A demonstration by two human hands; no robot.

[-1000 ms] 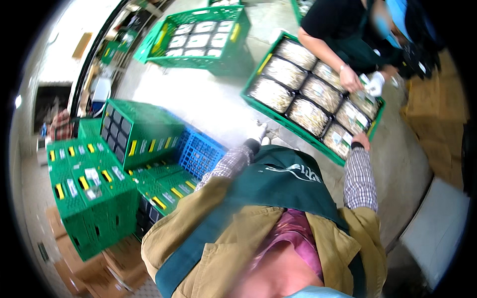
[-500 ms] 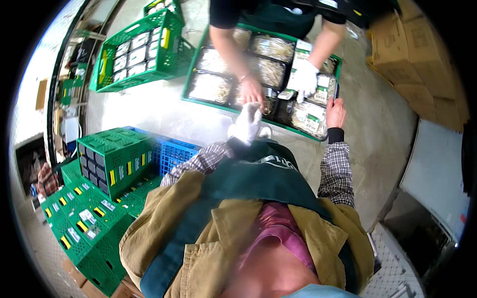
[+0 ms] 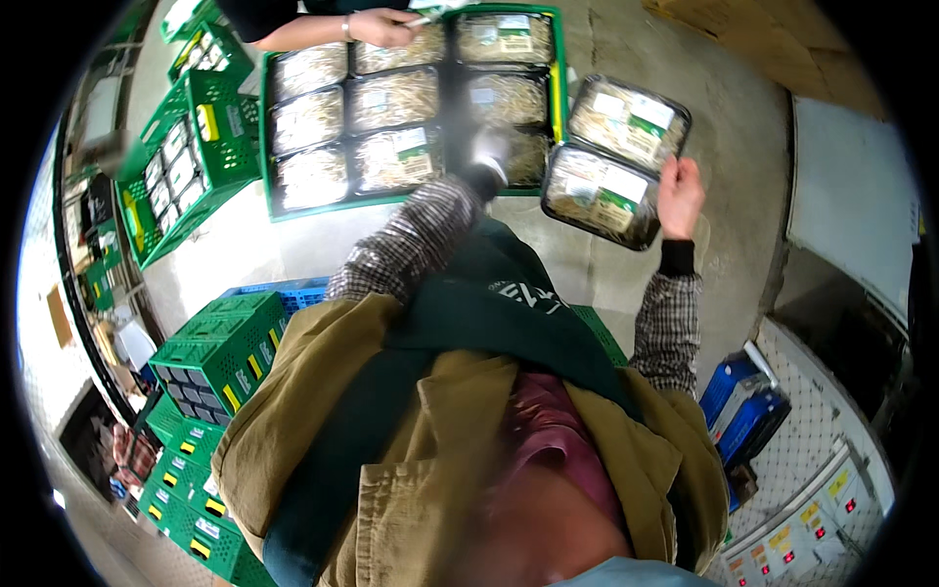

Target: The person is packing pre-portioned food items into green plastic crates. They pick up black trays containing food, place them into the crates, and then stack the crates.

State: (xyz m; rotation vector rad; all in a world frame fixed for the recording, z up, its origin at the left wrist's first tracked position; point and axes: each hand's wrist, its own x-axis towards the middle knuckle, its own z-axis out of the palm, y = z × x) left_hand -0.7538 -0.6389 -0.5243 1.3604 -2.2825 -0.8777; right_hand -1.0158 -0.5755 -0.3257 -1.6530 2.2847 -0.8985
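Note:
My right hand (image 3: 682, 198) grips the near edge of a black plastic tray (image 3: 601, 198) of pale, stringy sprout-like food under clear film. A second such tray (image 3: 631, 119) lies against its far side. Both are to the right of a green crate (image 3: 559, 78), apart from its contents. My left hand (image 3: 491, 155), in a white glove, reaches over the near right part of that crate. Motion smears its fingers, so I cannot see whether it touches a tray there. Several similar film-covered trays (image 3: 396, 98) fill the crate in rows.
Across the crate, a co-worker's bare hand (image 3: 384, 27) holds something whitish. More green crates (image 3: 210, 122) with packs stand at far left; stacked green crates (image 3: 220, 347) stand near left beside a blue pallet (image 3: 293, 292). Cardboard boxes (image 3: 748, 44) are at far right.
My right hand has brought two trays out past the crate's right side. My left hand has left the co-worker's hand and moved over the crate. The co-worker has shifted left; the whole view has turned.

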